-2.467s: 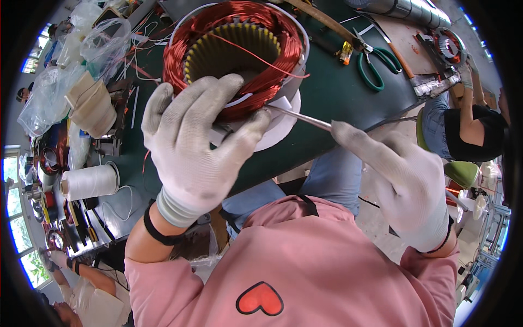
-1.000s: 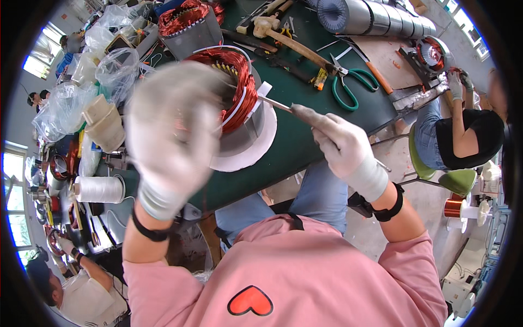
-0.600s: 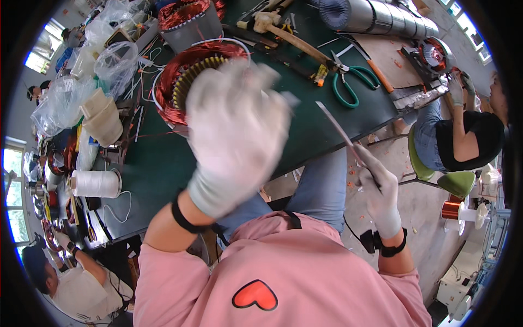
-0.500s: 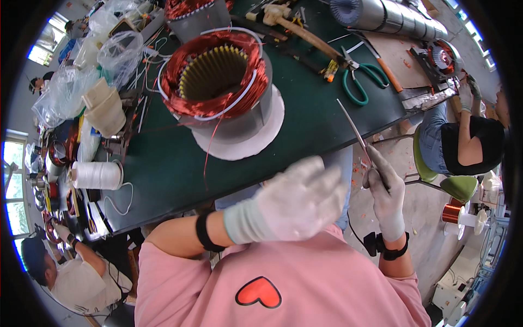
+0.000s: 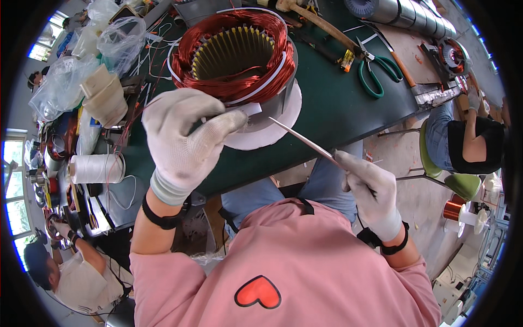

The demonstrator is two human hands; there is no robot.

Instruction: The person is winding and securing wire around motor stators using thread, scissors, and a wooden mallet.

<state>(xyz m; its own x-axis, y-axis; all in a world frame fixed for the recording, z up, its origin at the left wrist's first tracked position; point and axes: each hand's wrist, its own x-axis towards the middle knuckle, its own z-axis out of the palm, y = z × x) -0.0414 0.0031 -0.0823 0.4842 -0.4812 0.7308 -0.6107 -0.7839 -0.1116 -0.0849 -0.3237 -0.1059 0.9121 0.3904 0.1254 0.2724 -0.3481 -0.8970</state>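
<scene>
A motor stator [image 5: 294, 71] with thick red copper windings [image 5: 245, 90] and yellow slot liners stands on a round white board [image 5: 272, 131] on the green table. My left hand [image 5: 182, 144], in a white glove, is at the near left side of the windings, fingers curled toward the thumb. What they pinch, if anything, is hidden. Beside the thumb a small white strip [image 5: 251, 109] sticks out below the windings. My right hand [image 5: 373, 193], gloved too, grips a long thin tapered tool [image 5: 305, 141], its pointed tip near the white board's edge.
Green-handled scissors [image 5: 376, 73], a hammer [image 5: 321, 24] and an orange-handled tool [image 5: 403, 71] lie to the right. At left are a white thread spool [image 5: 97, 169], plastic bags [image 5: 122, 43] and a plastic container [image 5: 104, 95]. Other people work at both sides.
My left hand has moved left and up to the windings. My right hand has brought the tapered tool left, its tip now pointing toward the stator. The stator appears shifted right and up in view.
</scene>
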